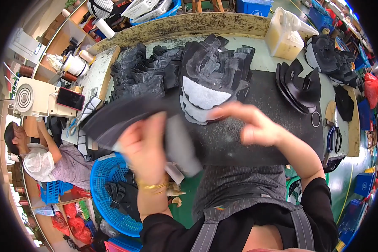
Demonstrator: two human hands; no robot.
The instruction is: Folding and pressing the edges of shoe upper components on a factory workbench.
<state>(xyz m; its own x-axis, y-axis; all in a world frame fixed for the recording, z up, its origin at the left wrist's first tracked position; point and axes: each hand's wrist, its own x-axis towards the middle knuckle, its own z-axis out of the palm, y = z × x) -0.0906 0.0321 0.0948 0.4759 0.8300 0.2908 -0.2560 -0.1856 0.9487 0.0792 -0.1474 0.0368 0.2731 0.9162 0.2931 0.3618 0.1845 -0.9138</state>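
— What is the left hand (145,145) doing?
— It is raised, wrist bent, a gold bracelet (152,186) below it. Its fingers are closed on a dark curved fabric piece (113,117), blurred, held above the blue basket (103,178) at the surface's (260,67) left edge. A grey flat piece (182,147) hangs just beside the palm.
— And the right hand (256,126)?
— It hovers over the black mat (264,101), fingers curled loosely, holding nothing I can make out; it is too blurred to tell for sure.
— What lies around?
— Stacks of black cut pieces (143,75), one stack with a white-grey face (203,94), curved black parts (300,88), and scissors (334,136) far right.
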